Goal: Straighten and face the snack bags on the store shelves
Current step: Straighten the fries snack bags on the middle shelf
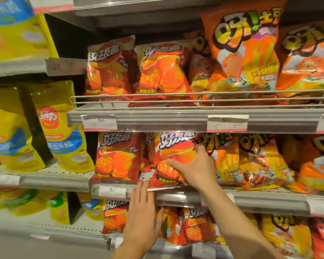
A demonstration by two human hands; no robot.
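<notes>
The right hand (195,170) gripped a red chip bag (173,157) on the middle shelf (251,200), fingers curled round its right edge. The left hand (141,210), fingers straight and together, touched the bag's bottom corner at the shelf's lip. Next, I judged, the bag needed squaring upright beside its neighbour.

- Upper shelf (176,119): red bags (108,71) and orange bags (245,53) stand behind a wire rail (176,98).
- Middle shelf (260,200): more red bags (117,157) upright.

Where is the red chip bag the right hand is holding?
In the head view, the red chip bag stands centre on the middle shelf, gripped by the right hand, between another red bag and orange bags.
</notes>
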